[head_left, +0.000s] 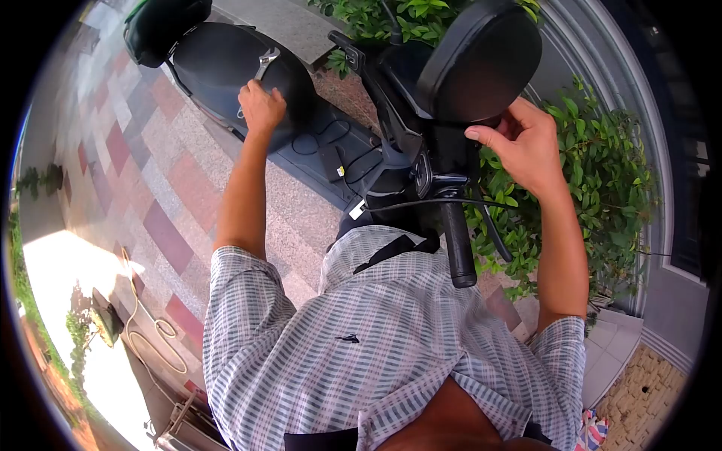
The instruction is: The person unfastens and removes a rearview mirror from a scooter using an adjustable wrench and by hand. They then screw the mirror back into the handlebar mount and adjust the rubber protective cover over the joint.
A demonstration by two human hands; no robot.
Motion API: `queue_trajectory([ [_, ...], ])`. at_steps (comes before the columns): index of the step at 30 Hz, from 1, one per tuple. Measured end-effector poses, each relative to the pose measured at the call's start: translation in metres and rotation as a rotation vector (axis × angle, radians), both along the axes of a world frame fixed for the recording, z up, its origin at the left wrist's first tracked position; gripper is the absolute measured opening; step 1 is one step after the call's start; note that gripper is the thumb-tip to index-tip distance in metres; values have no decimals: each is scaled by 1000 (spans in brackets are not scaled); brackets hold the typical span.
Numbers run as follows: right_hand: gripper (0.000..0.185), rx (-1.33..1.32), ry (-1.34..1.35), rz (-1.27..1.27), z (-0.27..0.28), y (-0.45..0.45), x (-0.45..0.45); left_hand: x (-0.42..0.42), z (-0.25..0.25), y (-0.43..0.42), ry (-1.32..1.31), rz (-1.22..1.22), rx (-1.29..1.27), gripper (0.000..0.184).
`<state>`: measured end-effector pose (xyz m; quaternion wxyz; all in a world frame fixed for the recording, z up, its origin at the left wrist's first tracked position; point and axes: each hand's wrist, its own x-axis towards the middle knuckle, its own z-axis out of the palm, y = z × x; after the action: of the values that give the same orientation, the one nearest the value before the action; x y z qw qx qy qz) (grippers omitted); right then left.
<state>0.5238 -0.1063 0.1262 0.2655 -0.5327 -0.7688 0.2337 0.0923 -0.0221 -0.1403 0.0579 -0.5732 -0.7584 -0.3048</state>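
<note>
My left hand (261,109) is closed around the handle of a silver adjustable wrench (265,63). The wrench's jaw points away from me, above the black seat (226,64) of a scooter. At the scooter's front, the curled fingers and thumb of my right hand (523,143) are at the lower edge of a rounded black part (481,64). What lies between those fingers is hidden. Nearer to me is the black handlebar grip (457,240) with its lever (492,225). A cable (421,201) runs across beside the grip.
A black box with cords (332,161) lies on the scooter's footboard. Leafy bushes (583,173) grow close by on the right, beside a grey wall. Multicoloured paving (169,225) spreads to the left, where a coiled hose (143,338) lies. A black case (162,30) sits behind the seat.
</note>
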Motion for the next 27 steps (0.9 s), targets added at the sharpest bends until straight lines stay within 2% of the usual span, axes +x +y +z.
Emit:
queue_trajectory([
  [1,50,-20,16,-11,0,-2,0,-19,-4,5,34,57,-107,44],
  [2,50,-39,30,-25,1,-4,-1,-50,-39,19,94,102,-193,50],
  [5,47,-73,-23,-50,7,-8,-4,-85,-64,31,92,148,-357,55],
  [7,46,-142,-40,-107,7,-13,-1,-89,-64,36,10,184,-494,56],
  [9,45,-200,-14,-113,15,-16,-6,-101,-85,47,-49,229,-609,60],
  [10,44,-223,-3,-134,21,-17,-7,-114,-113,56,-26,238,-678,63],
  [11,44,-212,-15,-122,24,-18,-6,-122,-121,63,-131,250,-725,64],
  [12,43,-203,-25,-107,27,-17,-6,-124,-140,66,-44,281,-761,65],
  [14,43,-207,-31,-92,31,-18,-3,-173,-222,95,48,96,-826,65],
  [15,42,-216,-27,-85,33,-16,-2,-151,-185,86,-13,148,-890,72],
  [16,42,-225,-21,-70,33,-15,-2,-141,-171,83,54,187,-892,63],
  [18,41,-218,-24,-82,29,-17,-1,-152,-197,89,252,116,-1010,67],
  [19,41,-211,-30,-78,28,-17,-1,-152,-204,91,240,124,-992,63],
  [21,39,-230,1,-126,23,-19,-3,-141,-205,81,97,170,-921,54],
  [23,38,-248,8,-143,23,-21,-5,-129,-201,69,-164,192,-769,45],
  [27,34,-250,-52,-117,24,-19,1,-68,-146,29,-989,117,-369,29],
])
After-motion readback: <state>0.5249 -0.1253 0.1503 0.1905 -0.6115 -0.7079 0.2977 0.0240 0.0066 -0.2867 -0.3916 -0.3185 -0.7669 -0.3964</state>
